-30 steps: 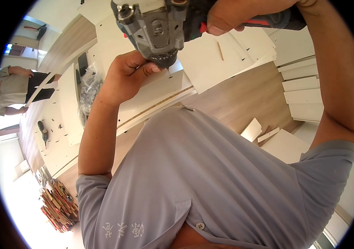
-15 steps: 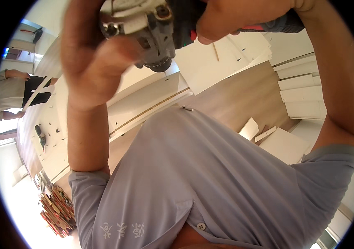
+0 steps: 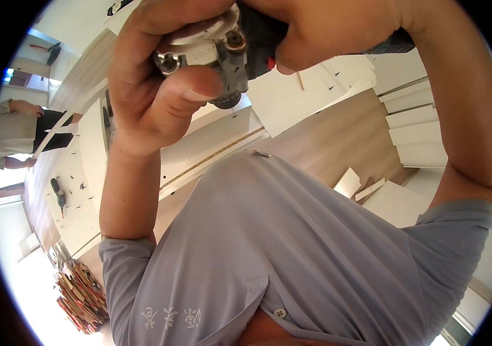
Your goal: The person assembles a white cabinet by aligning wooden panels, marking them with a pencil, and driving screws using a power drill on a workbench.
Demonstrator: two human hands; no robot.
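Close in front of me, at the top of the view, is a handheld power tool (image 3: 202,52) with a worn metal head, a dark body and a small red switch. My left hand (image 3: 153,95) wraps round the metal head, its thumb lying across the front. The body is gripped by my right hand (image 3: 344,26), whose thumb rests near the red switch. The upper part of the tool runs out of the picture. Beneath it lies a white panel (image 3: 214,141) with a brownish groove along its edge.
White sheets (image 3: 309,95) lie beyond the tool; white boards (image 3: 419,138) are stacked at right, near offcuts (image 3: 393,202). At left, a dark-handled tool (image 3: 58,195) rests among small bits. Further off are a person (image 3: 15,132) holding a long strip and a strip pile (image 3: 81,294).
The power tool and my left hand have shifted slightly right and down. My left hand, blurred before, now shows sharply with its thumb across the metal head. My right hand keeps its grip.
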